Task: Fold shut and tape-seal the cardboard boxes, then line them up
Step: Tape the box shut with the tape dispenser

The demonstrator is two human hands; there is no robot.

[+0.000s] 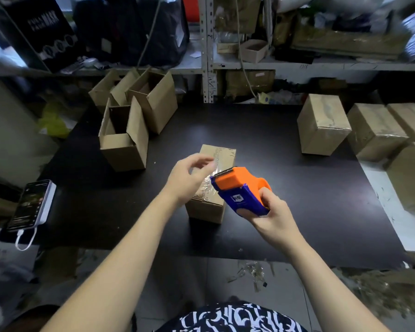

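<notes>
Gripped tape dispenser [237, 190] in right hand [271, 216], fingers curled round its blue body, just above near end of closed box [205, 209] at middle of black table [285, 188]; held left hand [187, 180] over box top, fingers loosely spread; flanked by open boxes [125, 149] far left, sealed boxes [321, 125] right

Count log.
- Sealed boxes: 5 in all. 1 centre box [211, 185] on desk [321, 212].
- 4 right-side boxes: [322, 124], [374, 130], [412, 118], [410, 173]. Last two are cut by frame edge.
- Open boxes [124, 144], far left of desk: 3 certain, possibly a 4th. Cluster overlaps, so count not firm.
- Tape dispenser [237, 190]: 1.
- Phone [30, 204]: 1, with 1 white cable [25, 240].
- Hands: 2, left hand [189, 178] and right hand [276, 216].
- Shelf clutter too blurred to count.
</notes>
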